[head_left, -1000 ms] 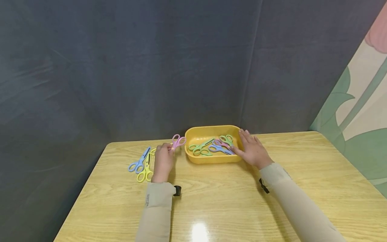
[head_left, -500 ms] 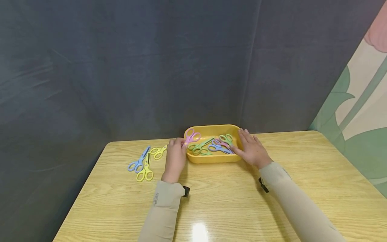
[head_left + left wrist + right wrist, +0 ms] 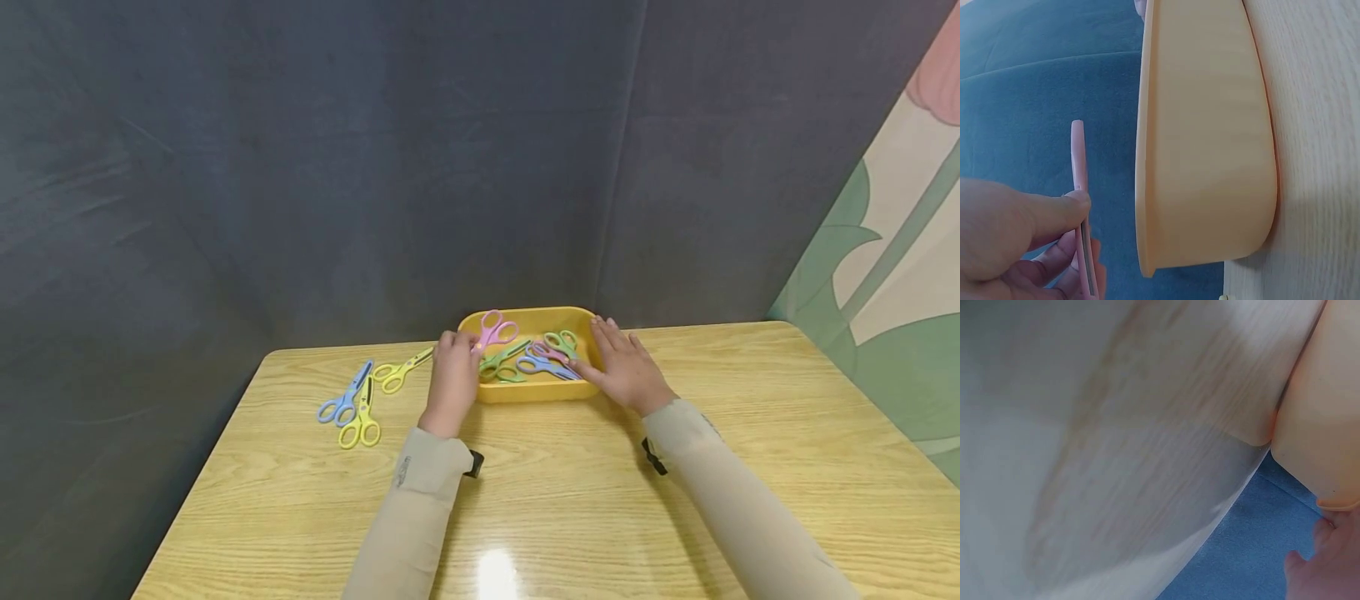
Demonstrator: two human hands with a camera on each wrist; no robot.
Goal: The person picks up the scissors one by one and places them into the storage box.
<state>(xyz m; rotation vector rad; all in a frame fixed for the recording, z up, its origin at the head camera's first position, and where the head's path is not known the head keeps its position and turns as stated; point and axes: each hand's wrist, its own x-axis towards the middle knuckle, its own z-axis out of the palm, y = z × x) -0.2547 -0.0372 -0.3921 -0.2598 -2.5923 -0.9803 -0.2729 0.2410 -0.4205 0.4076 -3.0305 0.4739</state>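
In the head view my left hand (image 3: pixel 454 379) pinches a pair of pink scissors (image 3: pixel 497 330) above the left end of a yellow plastic tray (image 3: pixel 540 392). The left wrist view shows the thumb and fingers on the pink scissors (image 3: pixel 1079 156), which are apart from the tray's wall (image 3: pixel 1204 137). My right hand (image 3: pixel 626 371) rests on the tray's right end, fingers fairly straight and thumb toward the front rim. Inside the tray lie green scissors (image 3: pixel 517 351), blue scissors (image 3: pixel 543 365) and several others, partly overlapping; my left hand hides some of that end.
On the table (image 3: pixel 547 500), left of the tray, lie blue scissors (image 3: pixel 347 396), yellow scissors (image 3: pixel 363 417) and another yellow pair (image 3: pixel 403 370). A dark cloth (image 3: pixel 450 167) hangs behind the table. A painted wall (image 3: pixel 900 275) stands at the right.
My left hand has moved right with the pink scissors, from beside the tray to over its left end, uncovering the farther yellow scissors. My right hand stays on the tray.
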